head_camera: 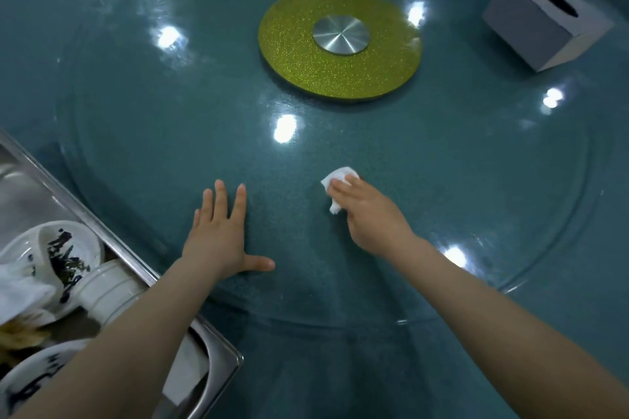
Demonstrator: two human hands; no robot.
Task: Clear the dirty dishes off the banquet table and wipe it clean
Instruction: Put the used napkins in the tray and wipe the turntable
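Head view looks down over a glossy teal banquet table with a clear glass turntable lying over most of it and a glittery yellow-green disc with a metal hub at its centre. The clearing seems done, as far as I can see: no plates or cups stand on the tabletop, and the dirty dishes, white bowls smeared with dark leftovers, sit piled in a metal tray at the lower left edge. What is under way is the wiping. The right hand has its fingers curled over a crumpled white tissue and presses it onto the glass near the front. The left hand lies flat, fingers straight and spread, palm down on the glass beside it, holding nothing, likely steadying the turntable. A grey tissue box stands at the far right. I would judge the wiping only partly done; faint smears show toward the far left, and much of the surface is well apart from the tissue.
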